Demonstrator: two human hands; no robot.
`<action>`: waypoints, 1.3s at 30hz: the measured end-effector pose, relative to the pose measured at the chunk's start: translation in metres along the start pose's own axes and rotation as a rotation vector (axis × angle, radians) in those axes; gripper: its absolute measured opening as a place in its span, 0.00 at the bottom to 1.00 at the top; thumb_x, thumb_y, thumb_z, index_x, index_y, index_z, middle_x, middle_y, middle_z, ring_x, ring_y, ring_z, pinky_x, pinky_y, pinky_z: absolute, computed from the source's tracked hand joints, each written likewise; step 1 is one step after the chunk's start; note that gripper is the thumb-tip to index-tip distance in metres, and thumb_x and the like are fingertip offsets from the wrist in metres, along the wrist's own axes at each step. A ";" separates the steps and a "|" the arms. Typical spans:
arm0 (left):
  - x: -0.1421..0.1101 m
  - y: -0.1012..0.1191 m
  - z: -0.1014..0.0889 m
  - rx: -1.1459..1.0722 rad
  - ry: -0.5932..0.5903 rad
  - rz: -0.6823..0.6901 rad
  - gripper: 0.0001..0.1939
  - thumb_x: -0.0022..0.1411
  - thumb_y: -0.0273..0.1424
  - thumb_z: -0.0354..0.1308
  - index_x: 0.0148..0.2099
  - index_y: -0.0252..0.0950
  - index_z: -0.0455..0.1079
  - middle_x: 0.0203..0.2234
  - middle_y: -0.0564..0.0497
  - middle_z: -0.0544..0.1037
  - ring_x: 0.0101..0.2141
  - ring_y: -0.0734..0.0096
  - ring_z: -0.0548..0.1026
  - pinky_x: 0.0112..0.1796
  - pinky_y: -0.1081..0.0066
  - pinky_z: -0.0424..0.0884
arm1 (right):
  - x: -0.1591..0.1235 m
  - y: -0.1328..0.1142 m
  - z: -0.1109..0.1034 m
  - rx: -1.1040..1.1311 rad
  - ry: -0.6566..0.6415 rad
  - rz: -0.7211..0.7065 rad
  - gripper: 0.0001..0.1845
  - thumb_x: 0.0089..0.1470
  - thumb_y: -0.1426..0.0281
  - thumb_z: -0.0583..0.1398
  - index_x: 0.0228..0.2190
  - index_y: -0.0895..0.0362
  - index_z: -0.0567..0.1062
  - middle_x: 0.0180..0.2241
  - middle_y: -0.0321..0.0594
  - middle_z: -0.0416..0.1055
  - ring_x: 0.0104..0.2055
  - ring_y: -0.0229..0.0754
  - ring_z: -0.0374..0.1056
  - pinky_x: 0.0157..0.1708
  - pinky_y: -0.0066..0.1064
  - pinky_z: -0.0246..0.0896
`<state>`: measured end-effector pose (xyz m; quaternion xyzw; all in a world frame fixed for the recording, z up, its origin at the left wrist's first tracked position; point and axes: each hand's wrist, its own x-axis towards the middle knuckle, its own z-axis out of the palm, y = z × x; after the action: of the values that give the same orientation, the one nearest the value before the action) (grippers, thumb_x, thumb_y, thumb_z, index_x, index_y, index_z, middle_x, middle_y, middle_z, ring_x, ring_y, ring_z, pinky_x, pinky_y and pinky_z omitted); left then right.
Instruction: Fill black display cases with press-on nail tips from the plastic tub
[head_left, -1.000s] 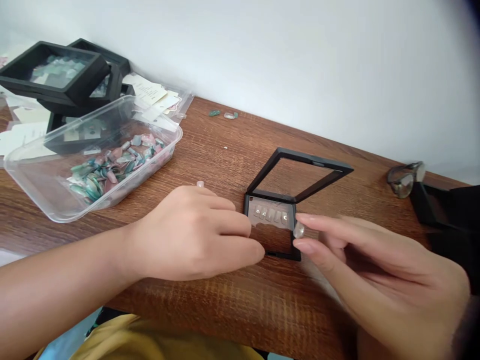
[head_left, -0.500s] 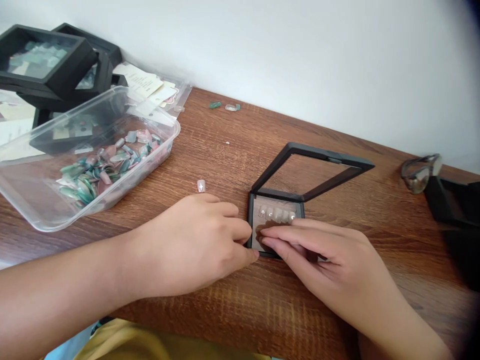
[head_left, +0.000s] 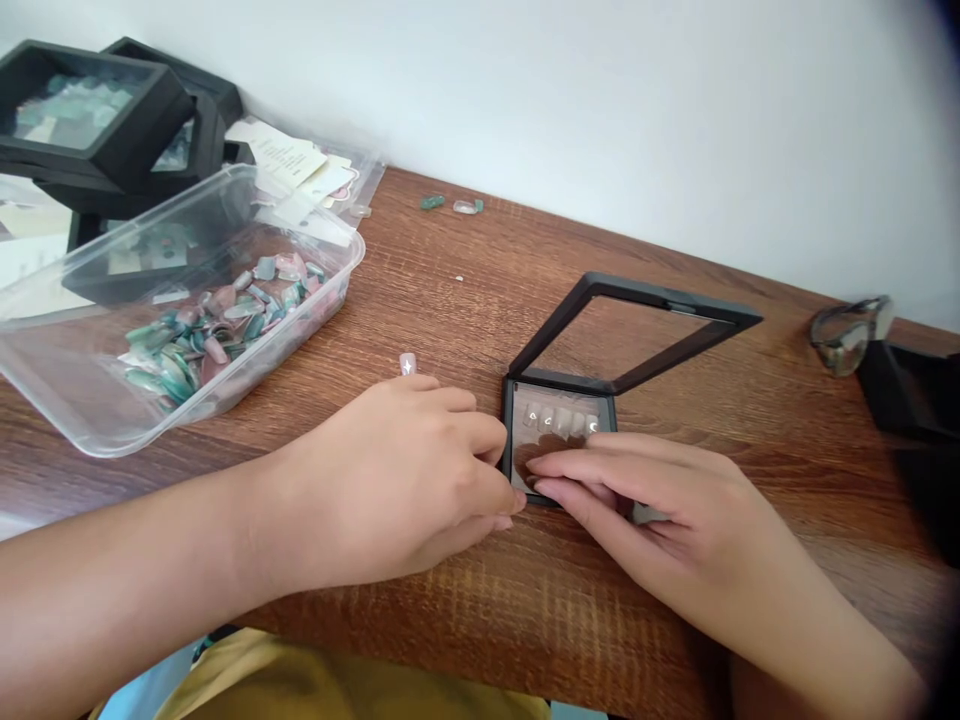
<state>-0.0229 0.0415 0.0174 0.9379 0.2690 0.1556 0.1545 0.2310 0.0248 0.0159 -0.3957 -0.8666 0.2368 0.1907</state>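
A black hinged display case (head_left: 550, 328) lies on the wooden table with its clear lid raised. Inside, along the back part, runs a row of pale press-on nails (head_left: 562, 421), some with small white marks. My left hand (head_left: 412, 475) has its fingers curled at the left edge of the case, holding it. Over the front half of the case, my right hand (head_left: 675, 500) pinches thumb and fingertips together close to the surface; whatever lies between them is hidden. A single nail with a white star (head_left: 407, 364) rests just beyond my left hand's knuckles.
To the left stands a clear plastic tub (head_left: 360, 250) holding many loose pink and green nails. Behind it are stacked black cases (head_left: 127, 150) and printed cards (head_left: 281, 158). A few nails (head_left: 465, 207) lie near the wall. Glasses (head_left: 847, 335) sit at the right.
My left fingers have shifted slightly at the case's front left corner. The right hand keeps its pinch over the case. The whole view has moved a little.
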 end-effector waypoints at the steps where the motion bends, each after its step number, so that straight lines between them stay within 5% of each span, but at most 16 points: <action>1: 0.000 0.000 0.000 -0.002 -0.004 -0.002 0.04 0.68 0.35 0.64 0.41 0.46 0.82 0.29 0.57 0.77 0.32 0.64 0.76 0.35 0.59 0.64 | -0.001 -0.001 -0.001 0.007 -0.011 -0.001 0.08 0.67 0.75 0.60 0.40 0.52 0.80 0.36 0.29 0.79 0.36 0.34 0.75 0.38 0.26 0.68; 11: 0.000 0.002 0.002 -0.001 -0.027 0.006 0.08 0.71 0.35 0.61 0.44 0.44 0.82 0.31 0.56 0.78 0.34 0.64 0.76 0.36 0.60 0.64 | 0.009 -0.001 0.011 -0.137 0.181 -0.107 0.09 0.67 0.78 0.60 0.41 0.57 0.81 0.40 0.40 0.80 0.41 0.43 0.77 0.44 0.35 0.72; 26: 0.002 -0.005 0.002 -0.149 -0.025 -0.029 0.05 0.69 0.34 0.64 0.43 0.46 0.83 0.29 0.57 0.80 0.32 0.70 0.75 0.37 0.66 0.62 | -0.003 0.003 0.002 -0.113 0.088 -0.169 0.08 0.68 0.75 0.62 0.42 0.56 0.83 0.44 0.41 0.80 0.45 0.45 0.77 0.45 0.39 0.74; 35: -0.001 -0.004 0.002 -0.199 -0.071 -0.045 0.07 0.72 0.31 0.60 0.45 0.46 0.81 0.33 0.58 0.80 0.37 0.71 0.76 0.41 0.67 0.64 | 0.002 0.000 0.006 -0.111 0.132 -0.076 0.07 0.67 0.73 0.62 0.43 0.55 0.82 0.42 0.40 0.81 0.43 0.46 0.78 0.48 0.38 0.76; 39: 0.000 0.000 0.002 -0.093 -0.072 -0.009 0.08 0.73 0.33 0.57 0.43 0.43 0.78 0.33 0.57 0.80 0.37 0.66 0.76 0.42 0.62 0.64 | 0.002 -0.002 0.006 -0.150 0.116 -0.001 0.14 0.67 0.73 0.59 0.51 0.54 0.79 0.46 0.41 0.80 0.46 0.49 0.78 0.50 0.42 0.76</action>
<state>-0.0227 0.0413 0.0153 0.9335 0.2598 0.1332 0.2081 0.2259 0.0234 0.0122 -0.4215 -0.8696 0.1479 0.2104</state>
